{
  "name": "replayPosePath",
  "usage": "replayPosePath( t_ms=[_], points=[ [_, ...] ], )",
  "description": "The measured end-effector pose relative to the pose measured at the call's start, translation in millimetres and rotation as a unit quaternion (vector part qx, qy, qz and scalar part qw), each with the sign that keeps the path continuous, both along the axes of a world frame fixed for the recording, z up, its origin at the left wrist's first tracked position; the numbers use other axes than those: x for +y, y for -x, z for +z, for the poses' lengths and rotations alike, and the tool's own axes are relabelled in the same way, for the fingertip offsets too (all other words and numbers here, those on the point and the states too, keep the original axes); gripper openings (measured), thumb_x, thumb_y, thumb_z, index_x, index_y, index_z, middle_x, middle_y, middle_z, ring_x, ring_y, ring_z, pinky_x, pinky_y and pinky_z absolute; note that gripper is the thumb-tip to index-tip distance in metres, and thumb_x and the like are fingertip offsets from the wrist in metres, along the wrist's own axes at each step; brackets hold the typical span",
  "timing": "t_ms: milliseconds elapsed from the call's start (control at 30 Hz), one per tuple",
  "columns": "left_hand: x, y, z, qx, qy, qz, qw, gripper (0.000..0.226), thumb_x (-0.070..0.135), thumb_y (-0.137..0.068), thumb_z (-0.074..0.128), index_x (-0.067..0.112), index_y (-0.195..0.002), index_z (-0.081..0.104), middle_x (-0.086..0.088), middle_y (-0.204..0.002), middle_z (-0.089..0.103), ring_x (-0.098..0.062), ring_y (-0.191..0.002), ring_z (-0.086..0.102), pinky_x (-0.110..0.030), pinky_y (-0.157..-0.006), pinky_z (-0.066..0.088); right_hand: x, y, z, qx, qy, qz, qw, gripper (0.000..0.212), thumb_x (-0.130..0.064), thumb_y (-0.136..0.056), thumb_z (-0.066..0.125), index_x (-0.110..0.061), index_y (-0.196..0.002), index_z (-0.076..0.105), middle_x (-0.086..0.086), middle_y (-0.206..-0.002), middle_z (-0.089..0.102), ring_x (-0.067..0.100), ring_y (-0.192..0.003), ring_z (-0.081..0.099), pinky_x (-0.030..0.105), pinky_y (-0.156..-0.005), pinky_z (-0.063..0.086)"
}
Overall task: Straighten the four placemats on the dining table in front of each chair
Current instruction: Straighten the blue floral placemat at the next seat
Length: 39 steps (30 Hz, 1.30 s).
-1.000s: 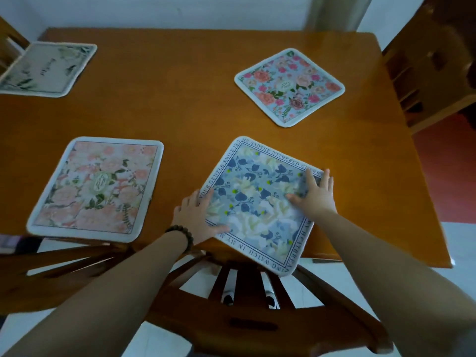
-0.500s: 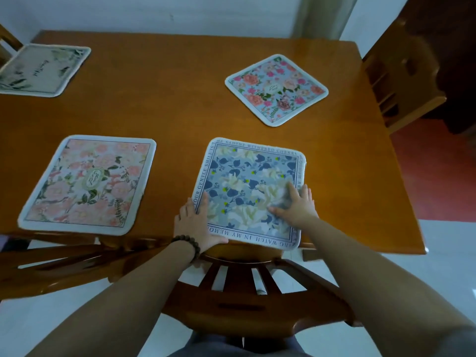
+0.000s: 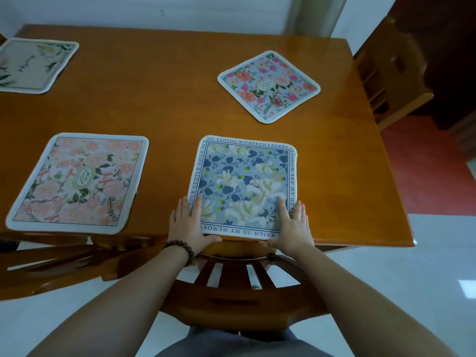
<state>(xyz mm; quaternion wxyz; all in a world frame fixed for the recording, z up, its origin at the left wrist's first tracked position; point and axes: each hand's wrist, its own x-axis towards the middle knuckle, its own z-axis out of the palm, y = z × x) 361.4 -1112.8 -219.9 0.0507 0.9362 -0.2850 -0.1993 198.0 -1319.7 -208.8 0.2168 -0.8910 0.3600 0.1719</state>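
A blue floral placemat [image 3: 244, 181] with a lettered border lies square to the near edge of the wooden table [image 3: 180, 104]. My left hand [image 3: 189, 225] rests flat on its near left corner, and my right hand [image 3: 293, 225] lies flat on its near right corner, fingers spread. A pink floral placemat [image 3: 77, 181] lies to the left, roughly straight. A pink-and-blue floral placemat [image 3: 269, 86] sits at the far right, turned like a diamond. A pale placemat [image 3: 33, 64] with leaf print lies at the far left, partly cut off by the frame.
A wooden chair back [image 3: 231, 284] stands directly below my hands, between me and the table. Another chair [image 3: 46, 264] is at the near left, and a third [image 3: 391, 76] stands at the table's right end. White floor tiles show at the right.
The blue placemat has been rotated from a tilted, overhanging position to square with the table edge. Both hands slid to its near corners.
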Motion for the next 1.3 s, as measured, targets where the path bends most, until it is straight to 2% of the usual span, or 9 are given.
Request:
replayPosePath(
  t_ms=[200,467,800,967,1100,1200,1300],
  points=[
    [3,4,3,-0.009,0.007,0.0,1.0,0.125,0.075,-0.061,0.067,0.026,-0.151,-0.004,-0.016,-0.159,0.007,-0.029,-0.146,0.004,-0.047,-0.115,0.014,-6,4,-1,-0.035,-0.023,-0.009,0.999,0.131,-0.049,-0.064,0.082,-0.035,-0.146,-0.019,0.017,-0.155,-0.022,0.03,-0.141,-0.022,0.041,-0.114,-0.005],
    [9,4,4,-0.01,0.009,0.003,1.0,0.118,0.067,-0.065,0.071,0.026,-0.151,0.002,-0.011,-0.159,0.011,-0.026,-0.145,0.008,-0.046,-0.114,0.017,-5,8,-1,-0.042,-0.029,-0.005,0.999,0.128,-0.049,-0.064,0.081,-0.038,-0.147,-0.015,0.014,-0.155,-0.023,0.027,-0.141,-0.023,0.038,-0.111,-0.008],
    [7,-4,4,-0.006,0.036,0.006,0.999,0.117,0.064,-0.057,0.078,0.024,-0.149,0.017,-0.007,-0.152,0.025,-0.024,-0.142,0.018,-0.049,-0.113,0.022,-6,7,-1,-0.047,-0.013,-0.02,0.999,0.13,-0.051,-0.06,0.082,-0.032,-0.149,-0.012,0.011,-0.157,-0.016,0.025,-0.143,-0.019,0.041,-0.116,-0.005],
    [2,-2,4,0.005,0.068,-0.002,0.998,0.113,0.06,-0.062,0.078,0.023,-0.15,0.016,-0.009,-0.158,0.015,-0.023,-0.146,0.006,-0.046,-0.117,0.011,-11,11,-1,-0.053,-0.015,-0.03,0.998,0.13,-0.052,-0.06,0.082,-0.03,-0.149,-0.011,0.012,-0.157,-0.016,0.024,-0.143,-0.019,0.041,-0.116,-0.005],
    [6,-1,6,-0.005,0.054,-0.008,0.998,0.121,0.066,-0.06,0.076,0.025,-0.151,0.007,-0.009,-0.158,0.014,-0.023,-0.146,0.005,-0.048,-0.117,0.013,-13,13,0,-0.05,-0.009,-0.02,0.999,0.133,-0.055,-0.059,0.081,-0.032,-0.148,-0.015,0.01,-0.157,-0.017,0.023,-0.142,-0.02,0.042,-0.115,-0.006],
    [6,-1,8,-0.003,0.013,0.023,1.0,0.139,0.075,-0.054,0.072,0.023,-0.149,-0.015,-0.012,-0.159,-0.01,-0.025,-0.146,-0.012,-0.049,-0.116,0.002,-13,14,0,-0.032,0.015,-0.047,0.998,0.143,-0.063,-0.054,0.079,-0.027,-0.144,-0.026,0.01,-0.155,-0.025,0.025,-0.141,-0.024,0.045,-0.113,-0.008],
    [5,0,6,0.032,-0.047,0.033,0.998,0.147,0.083,-0.051,0.065,0.013,-0.148,-0.019,-0.014,-0.157,-0.021,-0.028,-0.144,-0.019,-0.051,-0.116,-0.003,-15,14,-3,0.013,0.008,-0.081,0.997,0.149,-0.07,-0.05,0.077,-0.013,-0.146,-0.022,0.012,-0.154,-0.026,0.028,-0.141,-0.024,0.048,-0.114,-0.005]
  ],
)
